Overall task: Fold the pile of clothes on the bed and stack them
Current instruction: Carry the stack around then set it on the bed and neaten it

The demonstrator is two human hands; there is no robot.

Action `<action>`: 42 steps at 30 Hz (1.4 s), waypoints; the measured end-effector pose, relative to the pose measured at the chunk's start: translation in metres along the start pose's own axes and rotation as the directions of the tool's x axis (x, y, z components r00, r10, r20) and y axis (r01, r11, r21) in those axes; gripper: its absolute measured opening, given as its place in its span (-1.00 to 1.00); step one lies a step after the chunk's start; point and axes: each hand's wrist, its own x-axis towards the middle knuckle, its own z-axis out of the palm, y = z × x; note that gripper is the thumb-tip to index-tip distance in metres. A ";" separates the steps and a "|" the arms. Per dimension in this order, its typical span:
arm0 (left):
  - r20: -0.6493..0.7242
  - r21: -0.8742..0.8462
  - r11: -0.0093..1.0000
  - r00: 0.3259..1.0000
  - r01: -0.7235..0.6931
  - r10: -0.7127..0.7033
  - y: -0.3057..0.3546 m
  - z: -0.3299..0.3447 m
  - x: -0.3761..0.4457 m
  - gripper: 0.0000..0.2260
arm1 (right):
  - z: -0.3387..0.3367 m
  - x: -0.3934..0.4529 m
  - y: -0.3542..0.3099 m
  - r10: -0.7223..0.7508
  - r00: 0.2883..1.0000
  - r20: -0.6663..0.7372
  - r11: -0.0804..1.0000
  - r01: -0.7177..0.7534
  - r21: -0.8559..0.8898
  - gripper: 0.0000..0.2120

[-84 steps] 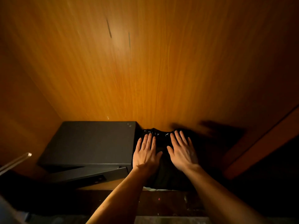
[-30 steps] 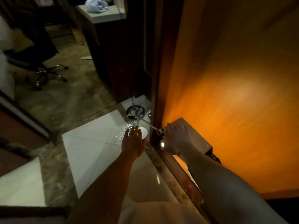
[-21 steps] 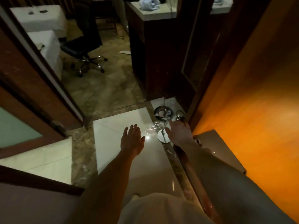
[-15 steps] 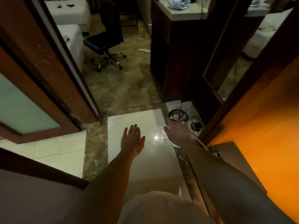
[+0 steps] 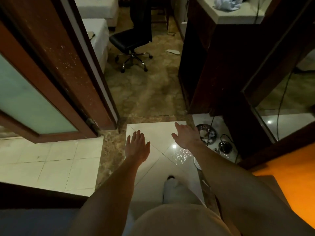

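You stood on a glossy white tile floor [image 5: 150, 130] that gave way, farther off, to a brownish marble-patterned floor [image 5: 146, 89]. At the left a brown wooden door [image 5: 56, 68] with a frosted glass panel [image 5: 25, 99] stood open. At the right rose a dark wooden cabinet [image 5: 209, 65] with a pale countertop [image 5: 238, 16], and at the near right an orange-lit wooden surface [image 5: 289, 184] filled the corner. Far left, a bed with white sheets [image 5: 99, 36] was partly visible behind the door; I could not tell if the pile of clothes lay on it, because no clothes showed there. A black office chair [image 5: 131, 43] on a chrome base stood on the far floor, just beside the bed. A light blue crumpled cloth [image 5: 225, 3] lay on the countertop.

Your two forearms reached forward over the white tiles. Your left hand [image 5: 137, 147] was flat, palm down, fingers straight and close together, holding nothing. Your right hand [image 5: 186, 136] was also empty, its fingers loosely extended and slightly apart, with the thumb out. Just to the right of it, on the floor, sat a round metal dish [image 5: 207, 133] and a small dark object with a cable [image 5: 225, 146].
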 end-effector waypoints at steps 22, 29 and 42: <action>-0.082 -0.057 0.986 0.984 0.156 -0.161 -0.043 -0.074 0.284 -0.46 | -0.101 0.321 -0.021 -0.163 0.986 0.030 0.986 0.164 -0.018 -0.57; -0.098 -0.102 0.981 0.980 0.166 -0.176 -0.085 -0.109 0.391 -0.51 | -0.120 0.443 -0.064 -0.184 0.981 0.058 0.981 0.187 -0.059 -0.44; -0.050 -0.072 0.983 0.984 0.166 -0.170 -0.137 -0.185 0.572 -0.43 | -0.194 0.621 -0.115 -0.203 0.977 0.070 0.979 0.204 0.005 -0.39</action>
